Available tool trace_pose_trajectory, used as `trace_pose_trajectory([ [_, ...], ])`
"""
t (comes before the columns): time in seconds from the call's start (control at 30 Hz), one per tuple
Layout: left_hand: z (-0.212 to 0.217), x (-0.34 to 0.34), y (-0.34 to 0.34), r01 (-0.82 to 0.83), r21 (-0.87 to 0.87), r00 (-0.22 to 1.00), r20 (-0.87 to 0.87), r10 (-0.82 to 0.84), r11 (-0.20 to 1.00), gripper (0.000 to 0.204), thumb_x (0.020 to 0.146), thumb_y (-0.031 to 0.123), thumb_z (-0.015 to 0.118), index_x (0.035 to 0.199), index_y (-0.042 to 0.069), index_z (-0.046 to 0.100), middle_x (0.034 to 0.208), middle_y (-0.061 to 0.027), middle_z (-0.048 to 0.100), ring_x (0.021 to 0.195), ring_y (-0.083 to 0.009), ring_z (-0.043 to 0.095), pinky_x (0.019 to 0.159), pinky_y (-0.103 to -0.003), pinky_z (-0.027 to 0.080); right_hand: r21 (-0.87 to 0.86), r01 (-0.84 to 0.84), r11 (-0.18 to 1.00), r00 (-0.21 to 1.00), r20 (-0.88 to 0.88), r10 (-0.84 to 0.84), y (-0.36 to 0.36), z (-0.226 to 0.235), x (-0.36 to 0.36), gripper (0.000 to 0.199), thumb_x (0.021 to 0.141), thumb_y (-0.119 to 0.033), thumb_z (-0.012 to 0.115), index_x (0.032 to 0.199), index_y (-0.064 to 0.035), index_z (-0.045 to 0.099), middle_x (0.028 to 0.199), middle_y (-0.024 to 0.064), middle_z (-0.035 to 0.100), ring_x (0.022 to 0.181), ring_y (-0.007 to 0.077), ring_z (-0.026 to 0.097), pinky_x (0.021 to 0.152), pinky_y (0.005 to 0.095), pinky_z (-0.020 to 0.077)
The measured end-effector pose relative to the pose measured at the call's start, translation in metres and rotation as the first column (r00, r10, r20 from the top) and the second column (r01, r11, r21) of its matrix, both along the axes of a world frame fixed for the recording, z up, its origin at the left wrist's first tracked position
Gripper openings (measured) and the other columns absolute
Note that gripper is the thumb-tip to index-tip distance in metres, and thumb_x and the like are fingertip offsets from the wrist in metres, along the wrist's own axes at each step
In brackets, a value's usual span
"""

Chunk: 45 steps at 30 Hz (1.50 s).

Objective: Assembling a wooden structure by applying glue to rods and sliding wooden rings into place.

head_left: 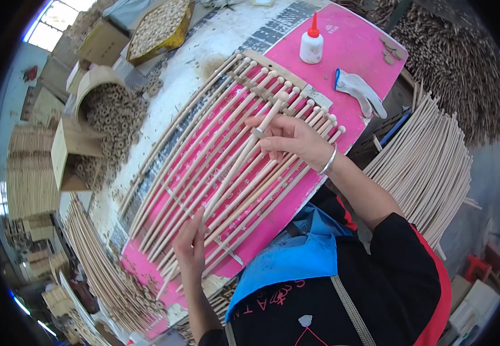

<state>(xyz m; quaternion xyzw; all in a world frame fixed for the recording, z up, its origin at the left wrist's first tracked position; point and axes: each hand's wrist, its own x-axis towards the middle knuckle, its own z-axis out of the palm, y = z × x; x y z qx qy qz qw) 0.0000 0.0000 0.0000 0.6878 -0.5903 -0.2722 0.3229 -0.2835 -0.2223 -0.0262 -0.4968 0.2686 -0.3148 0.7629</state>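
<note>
Nearest, a person in a black short-sleeved shirt (397, 277) with red side panels wears a blue apron (296, 248), and both hands work over the bench. The right hand (296, 141), a pale bangle (332, 158) on its wrist, has thumb and fingers clamped on a pale ball-ended rod (243, 157), right beside a small wooden ring (257, 132) that sits around the shaft. The left hand (191, 245) is at the rod's lower part, fingertips against it; I cannot tell whether they pinch it. This rod slants above a row of similar wooden rods (257, 195), which lie side by side across a pink board (365, 69), many with balls on their far ends. To the right, just off the board, a thick bundle of plain dowels (429, 167) fans out; to the left, more rods (97, 248) lie in a pile. At the board's far end are a white work glove (356, 92) with a blue cuff, a white squeeze bottle (311, 47) with a red nozzle, and a few wooden discs (393, 52). Across the bench, a heap of wooden rings (114, 115) spills from a tipped round tub (101, 78), near an open wooden box (68, 153). Farther off, a yellow basket (185, 24) is full of wooden balls (158, 26), with a cardboard carton (103, 43) beside it and a bright window (54, 23) behind.
</note>
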Motion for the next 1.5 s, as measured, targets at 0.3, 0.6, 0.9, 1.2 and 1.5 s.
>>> trace_pose_trajectory([
  [0.3,0.003,-0.003,-0.022,0.076,-0.004,0.995,0.070,-0.075,0.997,0.043,0.097,-0.008,0.061,0.138,0.003,0.069,0.089,-0.0123,0.066,0.079,-0.0184,0.064,0.076,-0.029,0.052,-0.132,0.179,0.975,0.924,-0.318,-0.212,-0.002,0.004,-0.015,0.031,0.099,-0.032,0.077,0.103,-0.0020,0.073,0.073,-0.0014,0.065,0.059,0.0037,0.061,0.051,0.0192,0.0468],
  [0.6,-0.025,-0.001,-0.075,0.095,-0.184,0.961,0.272,-0.043,0.978,0.038,0.099,-0.006,0.061,0.135,0.003,0.071,0.101,-0.0114,0.063,0.085,-0.0216,0.064,0.079,-0.032,0.053,-0.164,0.426,0.890,0.860,-0.233,-0.454,-0.018,0.005,-0.064,0.027,0.105,-0.030,0.070,0.103,-0.0039,0.070,0.079,-0.0012,0.066,0.066,0.0027,0.060,0.057,0.0193,0.0463],
  [0.9,-0.052,-0.012,-0.116,0.118,-0.125,0.959,0.273,-0.080,0.985,0.039,0.097,-0.004,0.067,0.135,0.007,0.073,0.101,-0.0087,0.058,0.087,-0.0204,0.063,0.073,-0.031,0.053,-0.174,0.425,0.888,0.862,-0.223,-0.456,-0.023,-0.016,-0.070,0.026,0.108,-0.031,0.066,0.109,-0.0060,0.070,0.081,-0.0045,0.067,0.066,0.0001,0.061,0.055,0.0165,0.0445],
  [1.2,-0.061,-0.012,-0.124,0.126,-0.092,0.948,0.304,-0.093,0.988,0.039,0.098,-0.002,0.066,0.135,0.008,0.073,0.099,-0.0092,0.057,0.087,-0.0212,0.063,0.074,-0.034,0.053,-0.101,0.415,0.904,0.870,-0.247,-0.427,-0.026,-0.014,-0.069,0.024,0.107,-0.028,0.066,0.109,-0.0045,0.069,0.078,-0.0040,0.066,0.065,0.0008,0.059,0.056,0.0177,0.0451],
  [1.5,-0.063,-0.012,-0.125,0.118,-0.066,0.935,0.343,-0.088,0.991,0.043,0.097,-0.004,0.066,0.138,0.009,0.071,0.098,-0.0091,0.056,0.085,-0.0217,0.063,0.071,-0.035,0.053,-0.482,0.289,0.827,0.793,-0.363,-0.489,-0.051,-0.020,-0.064,0.024,0.103,-0.022,0.068,0.119,-0.0044,0.073,0.083,-0.0001,0.068,0.073,0.0071,0.065,0.065,0.0249,0.0508],
])
